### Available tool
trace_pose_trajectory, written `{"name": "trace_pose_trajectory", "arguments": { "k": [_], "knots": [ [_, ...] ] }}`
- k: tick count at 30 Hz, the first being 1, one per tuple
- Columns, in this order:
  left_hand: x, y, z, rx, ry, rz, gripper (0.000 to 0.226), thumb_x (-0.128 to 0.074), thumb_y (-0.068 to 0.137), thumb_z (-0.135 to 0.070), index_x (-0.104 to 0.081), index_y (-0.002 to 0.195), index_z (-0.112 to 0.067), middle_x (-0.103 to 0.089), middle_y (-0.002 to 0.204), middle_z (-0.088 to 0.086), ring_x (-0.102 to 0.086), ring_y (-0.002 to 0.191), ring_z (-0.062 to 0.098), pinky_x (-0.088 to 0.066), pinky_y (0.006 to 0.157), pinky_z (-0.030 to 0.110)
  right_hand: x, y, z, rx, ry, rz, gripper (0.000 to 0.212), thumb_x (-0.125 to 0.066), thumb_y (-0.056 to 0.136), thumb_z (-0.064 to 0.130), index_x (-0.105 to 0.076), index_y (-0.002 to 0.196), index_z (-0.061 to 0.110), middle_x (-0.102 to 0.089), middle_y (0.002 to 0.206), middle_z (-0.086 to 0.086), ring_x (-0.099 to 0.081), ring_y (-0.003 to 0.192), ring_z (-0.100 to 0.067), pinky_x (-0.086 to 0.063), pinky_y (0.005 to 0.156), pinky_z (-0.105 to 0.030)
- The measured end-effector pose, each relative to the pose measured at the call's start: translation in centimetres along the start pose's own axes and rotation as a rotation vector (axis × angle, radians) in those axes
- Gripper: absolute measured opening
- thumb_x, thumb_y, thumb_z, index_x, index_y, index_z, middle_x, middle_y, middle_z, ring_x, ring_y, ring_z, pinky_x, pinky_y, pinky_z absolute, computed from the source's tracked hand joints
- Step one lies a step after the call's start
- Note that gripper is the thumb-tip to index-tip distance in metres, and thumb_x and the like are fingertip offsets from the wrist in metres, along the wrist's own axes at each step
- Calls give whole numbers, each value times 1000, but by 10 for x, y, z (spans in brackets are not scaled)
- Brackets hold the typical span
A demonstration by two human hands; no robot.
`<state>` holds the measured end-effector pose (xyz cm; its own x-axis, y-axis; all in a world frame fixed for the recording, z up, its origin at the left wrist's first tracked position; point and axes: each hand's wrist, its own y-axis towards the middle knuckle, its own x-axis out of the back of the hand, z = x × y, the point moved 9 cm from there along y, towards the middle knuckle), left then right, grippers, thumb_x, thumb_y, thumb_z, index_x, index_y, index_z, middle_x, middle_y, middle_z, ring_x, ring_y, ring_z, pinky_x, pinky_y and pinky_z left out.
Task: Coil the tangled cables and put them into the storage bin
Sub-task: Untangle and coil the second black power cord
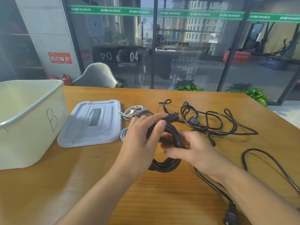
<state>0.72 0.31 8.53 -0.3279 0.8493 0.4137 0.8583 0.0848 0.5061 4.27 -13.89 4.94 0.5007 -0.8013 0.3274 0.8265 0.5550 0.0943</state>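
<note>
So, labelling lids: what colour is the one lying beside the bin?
Pale grey-lilac lid with a darker grey centre strip, clearest in the head view.

Bin at table's left, lid beside it, tangled cables right, coil between hands

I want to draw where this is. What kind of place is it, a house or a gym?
Probably a work or meeting room beside a gym, not a house. The wooden table faces a glass wall with a green MAXIMUM banner, and exercise gear seems to stand beyond it. Fire extinguishers sit in the corner.
</note>
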Motion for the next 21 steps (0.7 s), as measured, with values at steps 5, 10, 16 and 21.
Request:
{"name": "trace_pose_trajectory", "arguments": {
  "k": [5,10,16,21],
  "knots": [
    [-2,2,3,7,-34,28,44,-40,102,-62,-63,135,-43,-67,110,-27,-54,124,11,-48,102,40,4,-1,6,42,12,-30,28,-76,79,24,-76,107,25,-77,103,-2,-71,100,-21,-56,100,-51],
    [-7,1,4,17,-105,72,39,-48,103,-56,-62,136,-42,-72,112,-23,-62,113,10,-51,96,34,8,-2,6,36,61,-23,23,-74,73,18,-68,94,10,-60,81,1,-57,78,-16,-48,80,-40],
    [-11,2,-4,-26,-219,112,39,-55,102,-42,-65,134,-23,-72,92,-27,-63,85,-8,-45,78,7,11,-3,7,97,216,-52,15,-86,79,26,-74,87,27,-64,80,6,-63,76,-11,-54,73,-24],
    [-11,3,5,32,-239,90,22,-59,99,-48,-66,119,-42,-71,82,-13,-61,80,9,-51,72,28,28,-7,13,216,-99,-395,39,-86,80,51,-73,113,35,-77,101,9,-73,95,-12,-61,78,-35]
  ]
}}
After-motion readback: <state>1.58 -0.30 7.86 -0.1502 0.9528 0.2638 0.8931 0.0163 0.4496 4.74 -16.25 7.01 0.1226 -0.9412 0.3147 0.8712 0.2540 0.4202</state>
